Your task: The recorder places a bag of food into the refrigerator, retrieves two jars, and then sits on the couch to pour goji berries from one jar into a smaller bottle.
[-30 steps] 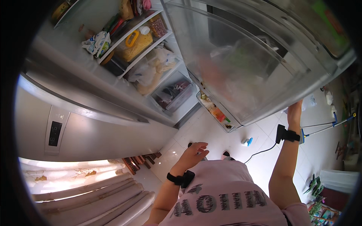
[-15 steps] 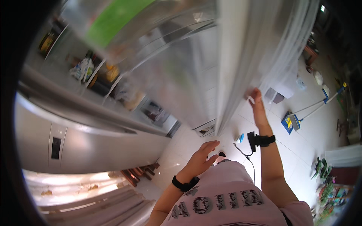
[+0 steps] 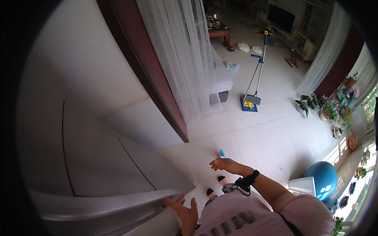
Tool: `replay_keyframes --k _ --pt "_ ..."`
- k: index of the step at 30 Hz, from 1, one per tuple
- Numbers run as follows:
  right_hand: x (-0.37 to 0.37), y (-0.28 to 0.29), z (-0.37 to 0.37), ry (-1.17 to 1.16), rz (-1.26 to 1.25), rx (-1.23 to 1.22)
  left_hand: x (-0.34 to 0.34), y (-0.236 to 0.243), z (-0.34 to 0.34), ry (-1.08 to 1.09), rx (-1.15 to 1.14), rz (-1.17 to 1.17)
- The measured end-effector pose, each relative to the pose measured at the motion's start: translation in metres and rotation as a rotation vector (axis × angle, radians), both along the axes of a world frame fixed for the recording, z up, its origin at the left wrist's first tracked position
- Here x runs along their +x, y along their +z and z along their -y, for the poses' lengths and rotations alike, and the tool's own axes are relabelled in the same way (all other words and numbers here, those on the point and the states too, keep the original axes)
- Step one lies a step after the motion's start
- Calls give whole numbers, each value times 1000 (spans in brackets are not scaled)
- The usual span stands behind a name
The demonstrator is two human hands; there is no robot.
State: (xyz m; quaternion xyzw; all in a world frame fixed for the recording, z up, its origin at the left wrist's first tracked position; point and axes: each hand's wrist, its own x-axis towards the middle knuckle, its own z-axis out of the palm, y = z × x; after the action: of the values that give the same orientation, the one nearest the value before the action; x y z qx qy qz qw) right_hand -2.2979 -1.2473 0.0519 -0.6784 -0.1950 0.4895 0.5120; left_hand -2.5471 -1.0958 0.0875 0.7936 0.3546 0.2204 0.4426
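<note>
My left hand (image 3: 182, 208) is at the handle edge (image 3: 118, 204) of the silver fridge door (image 3: 94, 153) at lower left, fingers apart and apparently touching it; the fridge's interior is hidden. My right hand (image 3: 224, 165) hangs empty over the tiled floor, its fingers loosely extended and apart. Just beyond it lies a small blue-and-white object (image 3: 222, 153), partly hidden by the fingers.
A brown doorframe (image 3: 149, 86) and sheer curtain (image 3: 169, 51) border the passage. Ahead stand a broom and dustpan (image 3: 249, 106), a low wooden table (image 3: 218, 33) and a television (image 3: 280, 18). Potted plants (image 3: 309, 102), a blue ball (image 3: 323, 179) and a white bin (image 3: 297, 187) line the right.
The fridge door has swung from wide open to shut or nearly shut. My right hand has left its edge, my left hand has reached the door, and the view has turned right.
</note>
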Motion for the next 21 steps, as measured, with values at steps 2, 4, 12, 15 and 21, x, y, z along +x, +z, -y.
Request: replay_keyframes --k 2,4,12,15,21 --pt "-9 -13 10 -63 -26 -22 -23 -30 -22 82 -39 38" --pt "-17 -14 19 -112 -51 -59 -37 -46 -48 406 -443 368" --pt "-10 -24 48 -108 -112 -183 -97 -41 -133 826 -149 32" --pt "5 -22 59 -100 -91 -197 -145 -54 -171 791 -251 179" --pt "44 -22 108 -138 -99 -162 -108 -87 -165 842 -587 380"
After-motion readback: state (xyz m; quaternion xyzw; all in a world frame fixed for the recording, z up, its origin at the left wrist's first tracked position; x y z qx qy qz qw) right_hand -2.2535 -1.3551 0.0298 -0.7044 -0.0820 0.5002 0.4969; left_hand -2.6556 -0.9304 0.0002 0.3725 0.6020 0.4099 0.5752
